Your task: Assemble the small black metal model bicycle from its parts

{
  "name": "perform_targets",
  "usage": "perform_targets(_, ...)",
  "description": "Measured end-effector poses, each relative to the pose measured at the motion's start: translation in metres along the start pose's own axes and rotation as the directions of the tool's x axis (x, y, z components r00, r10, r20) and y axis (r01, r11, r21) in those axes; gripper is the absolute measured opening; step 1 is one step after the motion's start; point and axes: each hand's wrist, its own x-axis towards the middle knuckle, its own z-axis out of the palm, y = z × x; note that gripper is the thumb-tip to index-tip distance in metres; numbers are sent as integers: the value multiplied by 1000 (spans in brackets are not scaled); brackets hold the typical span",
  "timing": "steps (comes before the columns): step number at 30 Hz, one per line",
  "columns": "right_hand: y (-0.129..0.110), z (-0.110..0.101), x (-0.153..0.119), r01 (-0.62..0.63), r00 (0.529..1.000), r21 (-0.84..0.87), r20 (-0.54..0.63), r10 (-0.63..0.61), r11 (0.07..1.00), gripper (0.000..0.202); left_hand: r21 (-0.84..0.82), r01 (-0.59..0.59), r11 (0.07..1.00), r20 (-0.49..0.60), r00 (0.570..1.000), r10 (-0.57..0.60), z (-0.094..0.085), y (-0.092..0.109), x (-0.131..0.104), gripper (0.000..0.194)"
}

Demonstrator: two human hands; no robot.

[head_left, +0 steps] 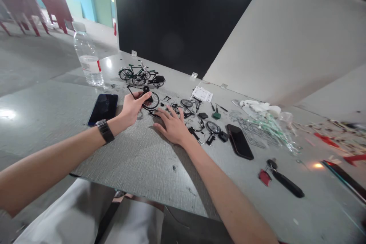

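Head view: miniature bicycle section (154, 101), held.
Left hand (134, 105) pinches it, likely for steadiness; right hand (172, 126) spreads fingers beside loose bicycle parts (187, 103).

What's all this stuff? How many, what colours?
Table: one, grey, centre
Bottle: one, clear, left
Phones: at least two, black, left and right
Toy bicycles: at least two, green and black, back
Loose parts: many, mostly black, middle
Papers: some, white, back
Packaging: pile, clear and green, right
Handle: one, black, red-tagged, right
Scraps: many, pale and red, right
Chairs: at least two, red, back left
Panels: two, black and white, behind
Wristband: one, black, left wrist
Left hand: one, holding black bicycle piece
Right hand: one, at loose parts
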Motion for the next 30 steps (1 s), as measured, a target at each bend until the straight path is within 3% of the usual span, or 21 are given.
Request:
perform_targets(12, -3, -3, 0, 5, 996, -29, -92, -8, 1000, 44, -6, -2, 1000, -6, 1000, 2, 0, 2, 1, 15)
perform_targets(30, 1, 3, 3, 7, 995, -64, -95, -13, 998, 39, 26, 16, 1000, -5, 1000, -16, 1, 2, -2, 17)
